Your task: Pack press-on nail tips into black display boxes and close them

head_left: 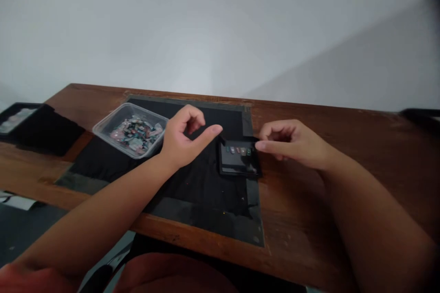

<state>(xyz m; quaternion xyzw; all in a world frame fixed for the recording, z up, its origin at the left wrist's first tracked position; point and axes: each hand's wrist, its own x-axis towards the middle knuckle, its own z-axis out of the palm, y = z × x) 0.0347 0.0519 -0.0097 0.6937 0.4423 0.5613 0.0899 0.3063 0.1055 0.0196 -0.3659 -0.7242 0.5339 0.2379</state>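
A small black tray lies at the right side of a black mat, with a row of several small coloured pieces in it. My right hand is at the tray's right edge, thumb and index finger close together at its upper right corner; whatever they pinch is too small to make out. Above the mat, between the tray and a clear plastic container, my left hand hangs with the thumb stretched out apart from the curled fingers, holding nothing. Many small shiny packets or pieces fill the container.
A black box with pale contents stands at the far left of the wooden table. At the far right edge is another dark object. A pale wall rises behind the table.
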